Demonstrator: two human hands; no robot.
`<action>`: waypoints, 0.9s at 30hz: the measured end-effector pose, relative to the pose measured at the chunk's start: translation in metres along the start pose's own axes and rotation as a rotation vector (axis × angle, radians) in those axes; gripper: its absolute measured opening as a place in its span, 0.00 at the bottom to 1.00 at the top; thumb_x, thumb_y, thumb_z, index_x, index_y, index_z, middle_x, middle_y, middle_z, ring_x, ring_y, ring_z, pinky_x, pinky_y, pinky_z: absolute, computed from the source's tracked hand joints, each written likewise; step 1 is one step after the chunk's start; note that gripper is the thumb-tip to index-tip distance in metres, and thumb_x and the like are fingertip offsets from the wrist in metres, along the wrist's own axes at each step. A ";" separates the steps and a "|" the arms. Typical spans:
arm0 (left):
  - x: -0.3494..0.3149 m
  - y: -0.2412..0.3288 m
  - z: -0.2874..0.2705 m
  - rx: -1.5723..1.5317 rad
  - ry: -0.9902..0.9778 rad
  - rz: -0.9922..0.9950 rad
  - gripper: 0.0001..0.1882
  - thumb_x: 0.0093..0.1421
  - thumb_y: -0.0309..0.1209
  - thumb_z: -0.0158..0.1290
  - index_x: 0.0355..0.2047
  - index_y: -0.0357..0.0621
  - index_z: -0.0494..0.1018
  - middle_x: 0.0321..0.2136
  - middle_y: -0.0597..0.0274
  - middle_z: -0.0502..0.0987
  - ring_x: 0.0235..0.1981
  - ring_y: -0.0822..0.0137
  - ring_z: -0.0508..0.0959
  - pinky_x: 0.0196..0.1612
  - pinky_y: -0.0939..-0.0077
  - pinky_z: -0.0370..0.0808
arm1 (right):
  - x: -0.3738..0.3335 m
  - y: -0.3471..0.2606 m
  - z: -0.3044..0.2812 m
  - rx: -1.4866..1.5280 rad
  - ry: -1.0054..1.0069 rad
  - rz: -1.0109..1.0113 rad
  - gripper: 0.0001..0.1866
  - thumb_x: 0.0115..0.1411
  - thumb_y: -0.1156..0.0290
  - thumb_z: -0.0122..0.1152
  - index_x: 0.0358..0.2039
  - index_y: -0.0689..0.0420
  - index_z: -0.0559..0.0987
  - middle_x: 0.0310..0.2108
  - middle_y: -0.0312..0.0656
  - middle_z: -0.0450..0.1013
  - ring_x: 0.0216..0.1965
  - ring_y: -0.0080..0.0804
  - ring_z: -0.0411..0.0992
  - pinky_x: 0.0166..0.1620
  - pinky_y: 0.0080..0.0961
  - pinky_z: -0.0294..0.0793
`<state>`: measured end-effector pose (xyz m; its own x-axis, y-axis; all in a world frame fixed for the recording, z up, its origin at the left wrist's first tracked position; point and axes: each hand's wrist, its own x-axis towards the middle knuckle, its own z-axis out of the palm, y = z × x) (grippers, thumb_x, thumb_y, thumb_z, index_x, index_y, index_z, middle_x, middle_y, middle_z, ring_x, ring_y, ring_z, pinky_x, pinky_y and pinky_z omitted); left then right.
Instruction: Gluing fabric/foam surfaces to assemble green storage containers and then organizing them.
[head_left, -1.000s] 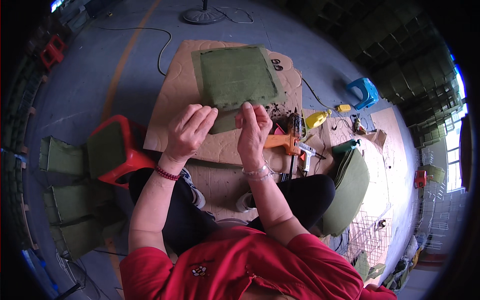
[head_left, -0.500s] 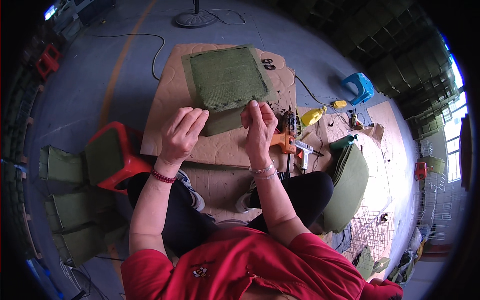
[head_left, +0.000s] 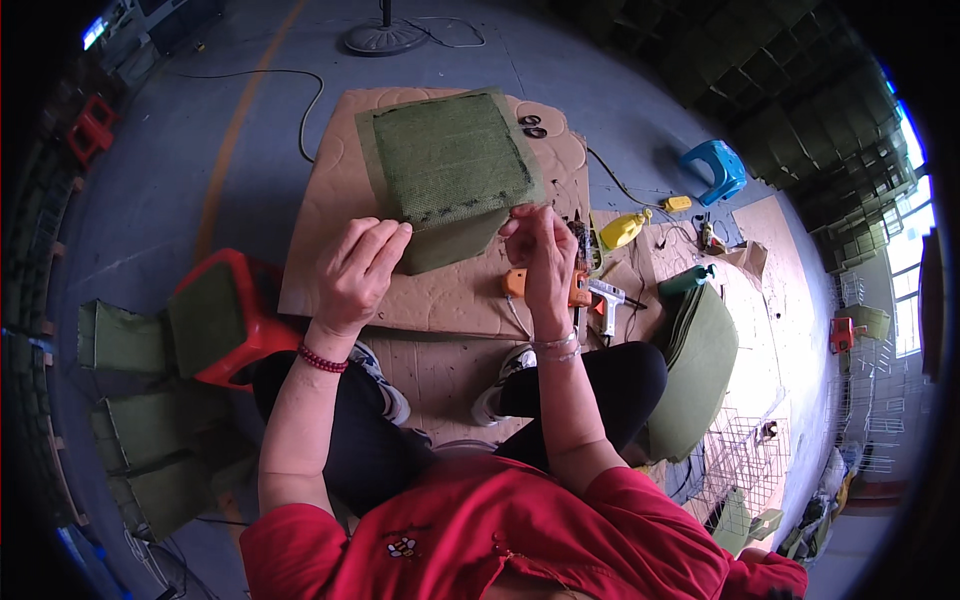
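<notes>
A green fabric panel (head_left: 450,150) with a mesh-like square and dark marks along its border lies on a cardboard-topped surface (head_left: 330,215). Its near flap folds downward towards me. At the near left corner, my left hand (head_left: 357,270) pinches the fabric edge with closed fingers. My right hand (head_left: 543,255) is closed at the near right corner, fingertips on the flap's edge. Just beside the right wrist lies an orange glue gun (head_left: 515,283), partly hidden by that hand. A white glue gun (head_left: 607,300) rests to its right.
Black scissors (head_left: 533,127) lie beyond the panel. To the right are a yellow bottle (head_left: 625,230), a teal bottle (head_left: 688,281), stacked green sheets (head_left: 690,380) and a wire rack (head_left: 745,460). A red stool (head_left: 232,330) holding green fabric stands left; a blue stool (head_left: 718,170) stands far right.
My right hand has shifted right and turned at the near right corner, uncovering more of the flap. The left hand stays at its corner, and the panel has moved slightly left.
</notes>
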<state>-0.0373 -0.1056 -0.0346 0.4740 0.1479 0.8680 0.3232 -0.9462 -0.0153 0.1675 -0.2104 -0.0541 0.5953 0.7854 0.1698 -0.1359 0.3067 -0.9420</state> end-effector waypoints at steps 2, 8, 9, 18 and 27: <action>0.001 0.001 0.002 -0.006 0.004 -0.001 0.15 0.42 0.19 0.55 0.35 0.38 0.77 0.31 0.62 0.75 0.31 0.63 0.76 0.32 0.74 0.76 | 0.006 -0.004 0.003 0.009 0.012 0.010 0.20 0.68 0.56 0.45 0.33 0.62 0.75 0.23 0.37 0.74 0.17 0.16 0.63 0.23 0.13 0.62; 0.001 0.001 0.001 -0.014 0.003 -0.009 0.16 0.41 0.18 0.55 0.34 0.38 0.77 0.31 0.62 0.75 0.31 0.63 0.76 0.33 0.73 0.76 | 0.018 -0.003 0.008 0.001 0.112 -0.058 0.18 0.66 0.61 0.52 0.22 0.58 0.72 0.18 0.34 0.70 0.17 0.16 0.62 0.22 0.14 0.59; 0.003 0.002 0.002 -0.031 0.003 -0.012 0.16 0.41 0.18 0.56 0.34 0.38 0.77 0.31 0.62 0.75 0.31 0.63 0.76 0.33 0.73 0.76 | 0.020 0.003 0.004 0.035 0.125 -0.080 0.16 0.64 0.62 0.54 0.23 0.57 0.73 0.18 0.33 0.68 0.17 0.16 0.60 0.22 0.14 0.57; 0.006 -0.002 -0.006 -0.173 -0.013 -0.100 0.11 0.49 0.19 0.57 0.35 0.38 0.76 0.32 0.60 0.76 0.33 0.63 0.77 0.34 0.73 0.76 | 0.011 0.025 -0.004 -0.103 0.278 -0.127 0.20 0.68 0.55 0.44 0.30 0.59 0.75 0.27 0.34 0.72 0.26 0.20 0.68 0.31 0.18 0.66; 0.037 -0.086 0.040 -0.678 0.075 -0.675 0.20 0.67 0.39 0.45 0.54 0.42 0.69 0.49 0.57 0.74 0.53 0.63 0.72 0.58 0.71 0.66 | 0.000 0.087 -0.006 -0.550 0.055 -0.045 0.20 0.67 0.61 0.45 0.54 0.61 0.68 0.44 0.56 0.73 0.47 0.46 0.73 0.47 0.32 0.69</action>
<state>-0.0152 -0.0074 -0.0208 0.2998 0.7259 0.6191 -0.0447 -0.6375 0.7691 0.1600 -0.1867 -0.1376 0.6333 0.7444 0.2117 0.3150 0.0019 -0.9491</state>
